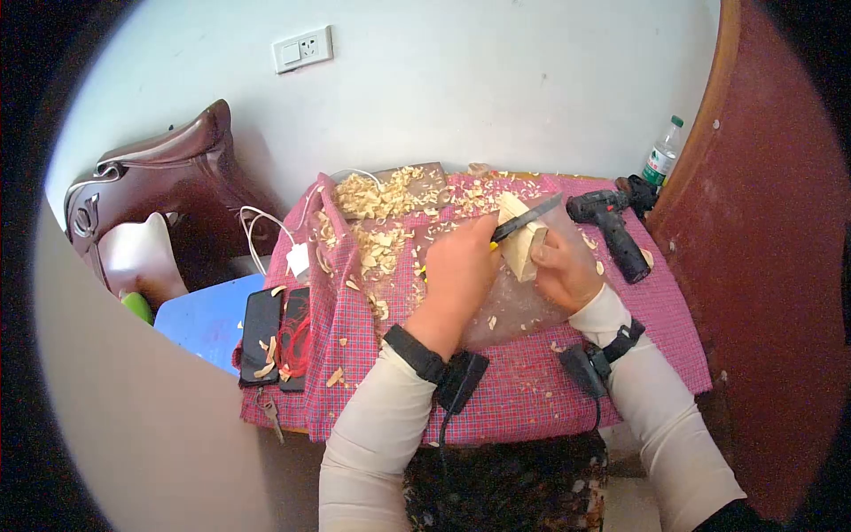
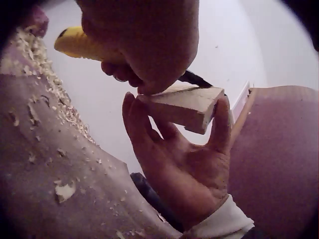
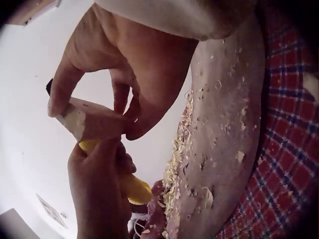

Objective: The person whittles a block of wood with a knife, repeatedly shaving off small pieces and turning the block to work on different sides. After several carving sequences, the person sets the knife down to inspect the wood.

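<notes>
My left hand grips a utility knife with a yellow handle and a wide grey blade. The blade lies across the upper face of a pale wood block, pointing up and right in the head view. My right hand holds that block by its sides, thumb at one edge and fingers at the other. In the left wrist view the yellow handle sticks out behind the left fist, and the block's flat end shows. Both hands are close together above a translucent mat.
Wood shavings litter the checked cloth. A cordless drill and a bottle stand at the right, by a dark red panel. A phone, red string and keys are at the left edge.
</notes>
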